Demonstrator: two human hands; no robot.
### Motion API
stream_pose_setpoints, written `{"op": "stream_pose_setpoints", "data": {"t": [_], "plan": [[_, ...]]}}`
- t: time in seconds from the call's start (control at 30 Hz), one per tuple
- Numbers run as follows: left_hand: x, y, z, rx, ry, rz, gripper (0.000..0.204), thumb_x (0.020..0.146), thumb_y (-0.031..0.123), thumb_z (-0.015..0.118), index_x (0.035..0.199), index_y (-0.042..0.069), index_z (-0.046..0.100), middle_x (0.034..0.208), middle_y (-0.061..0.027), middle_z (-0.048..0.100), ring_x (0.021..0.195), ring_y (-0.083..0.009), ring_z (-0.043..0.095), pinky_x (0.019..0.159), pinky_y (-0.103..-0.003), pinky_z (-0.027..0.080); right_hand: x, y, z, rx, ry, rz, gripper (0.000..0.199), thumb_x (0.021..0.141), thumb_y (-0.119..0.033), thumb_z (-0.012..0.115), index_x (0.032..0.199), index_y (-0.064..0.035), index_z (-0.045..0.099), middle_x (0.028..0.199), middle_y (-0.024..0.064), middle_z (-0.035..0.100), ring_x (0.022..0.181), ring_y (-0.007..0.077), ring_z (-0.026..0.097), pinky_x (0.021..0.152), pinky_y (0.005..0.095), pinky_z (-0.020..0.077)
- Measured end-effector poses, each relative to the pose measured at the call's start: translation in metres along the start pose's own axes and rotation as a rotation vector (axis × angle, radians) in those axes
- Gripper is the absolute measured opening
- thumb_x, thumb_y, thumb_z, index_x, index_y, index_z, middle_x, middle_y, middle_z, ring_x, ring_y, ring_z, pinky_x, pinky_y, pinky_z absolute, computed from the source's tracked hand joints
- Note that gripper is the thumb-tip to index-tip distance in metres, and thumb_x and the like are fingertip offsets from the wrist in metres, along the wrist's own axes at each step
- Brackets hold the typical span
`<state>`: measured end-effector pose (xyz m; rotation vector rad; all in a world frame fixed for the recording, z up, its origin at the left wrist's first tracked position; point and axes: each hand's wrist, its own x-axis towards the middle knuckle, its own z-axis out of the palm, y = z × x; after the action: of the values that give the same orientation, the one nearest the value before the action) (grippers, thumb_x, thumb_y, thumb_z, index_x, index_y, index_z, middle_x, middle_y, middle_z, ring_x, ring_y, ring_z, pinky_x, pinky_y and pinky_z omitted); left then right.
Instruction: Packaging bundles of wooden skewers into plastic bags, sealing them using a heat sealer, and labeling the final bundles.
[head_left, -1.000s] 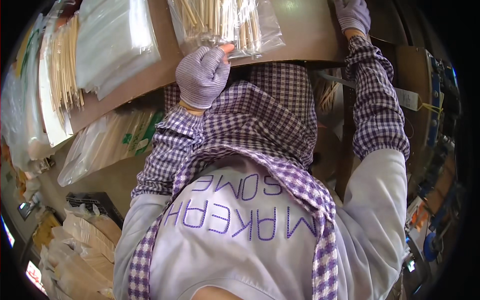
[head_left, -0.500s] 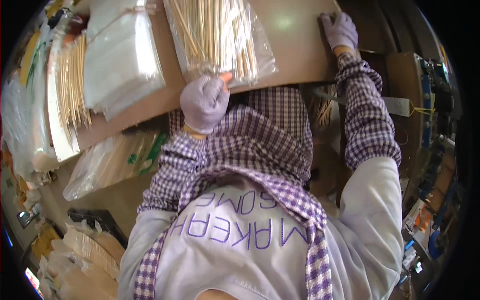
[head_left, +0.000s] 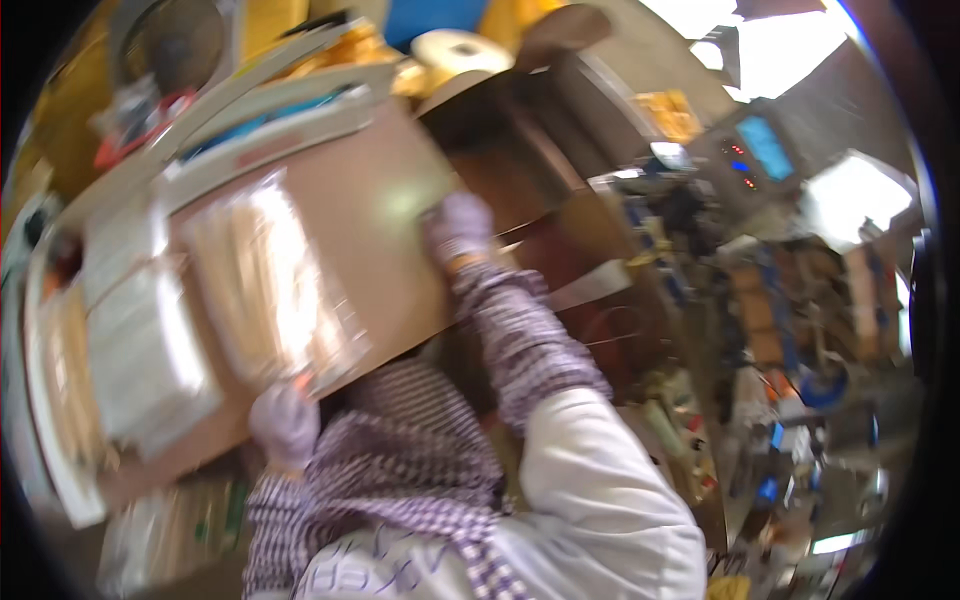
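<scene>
I am seeing my left hand (head_left: pixel 285 425) wearing a pale knitted cloth glove, matt and slightly fuzzy, and my right hand (head_left: pixel 458 228) wearing the same. Between them a board (head_left: pixel 385 225) is showing as brown cardboard, matt and smooth. Just above my left hand a bag (head_left: pixel 265 285) is gleaming as clear glossy plastic over pale wooden sticks. Left of it, more packets (head_left: pixel 145 360) are shining with the same glossy film. My sleeves (head_left: pixel 525 335) are looking like soft checked woven cloth, the picture being blurred.
</scene>
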<state>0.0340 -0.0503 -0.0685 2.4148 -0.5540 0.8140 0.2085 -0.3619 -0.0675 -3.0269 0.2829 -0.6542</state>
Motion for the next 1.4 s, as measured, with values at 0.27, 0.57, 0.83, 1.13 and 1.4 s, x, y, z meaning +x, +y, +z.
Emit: {"op": "stream_pose_setpoints", "data": {"t": [0.27, 0.57, 0.83, 1.13, 1.4], "plan": [[0.010, 0.011, -0.008, -0.074, 0.013, -0.039, 0.011, 0.074, 0.005, 0.056, 0.082, 0.005, 0.063, 0.066, -0.0111, 0.053, 0.059, -0.0284, 0.053, 0.053, -0.038, 0.042, -0.002, 0.008, -0.003, 0.138, 0.092, -0.014, 0.032, 0.073, -0.033, 0.058, 0.088, -0.0045, 0.056, 0.100, 0.0128, 0.054, 0.099, 0.0299, 0.048, 0.085, 0.0417, 0.0367], [0.011, 0.007, -0.001, -0.050, 0.041, -0.017, 0.011, 0.071, 0.005, 0.057, 0.080, 0.007, 0.063, 0.062, -0.0074, 0.049, 0.055, -0.0262, 0.049, 0.049, -0.038, 0.038, 0.003, 0.008, -0.004, 0.137, 0.047, -0.002, 0.035, 0.072, -0.033, 0.059, 0.090, -0.0035, 0.056, 0.101, 0.0125, 0.054, 0.099, 0.0299, 0.049, 0.085, 0.0409, 0.0369], [0.008, 0.007, -0.005, -0.051, -0.007, -0.040, 0.011, 0.074, 0.006, 0.056, 0.082, 0.006, 0.063, 0.066, -0.0099, 0.052, 0.057, -0.0277, 0.052, 0.051, -0.038, 0.041, 0.000, 0.005, -0.005, 0.153, 0.063, -0.005, 0.036, 0.072, -0.033, 0.059, 0.091, -0.0028, 0.057, 0.102, 0.0129, 0.054, 0.100, 0.0301, 0.048, 0.086, 0.0408, 0.0366], [0.006, 0.007, -0.004, -0.042, -0.004, -0.035, 0.012, 0.075, 0.006, 0.056, 0.084, 0.005, 0.062, 0.067, -0.0096, 0.053, 0.058, -0.0270, 0.052, 0.053, -0.036, 0.041, -0.002, 0.004, -0.008, 0.180, 0.066, 0.005, 0.035, 0.072, -0.033, 0.059, 0.090, -0.0034, 0.057, 0.102, 0.0123, 0.054, 0.100, 0.0298, 0.048, 0.087, 0.0409, 0.0363], [0.006, 0.006, 0.000, -0.047, 0.038, -0.007, 0.014, 0.072, 0.006, 0.057, 0.085, 0.008, 0.063, 0.062, -0.0073, 0.049, 0.055, -0.0265, 0.049, 0.049, -0.038, 0.038, -0.001, 0.005, -0.007, 0.168, 0.056, 0.010, 0.034, 0.072, -0.033, 0.059, 0.089, -0.0039, 0.056, 0.100, 0.0116, 0.054, 0.100, 0.0293, 0.048, 0.087, 0.0407, 0.0364]]}}
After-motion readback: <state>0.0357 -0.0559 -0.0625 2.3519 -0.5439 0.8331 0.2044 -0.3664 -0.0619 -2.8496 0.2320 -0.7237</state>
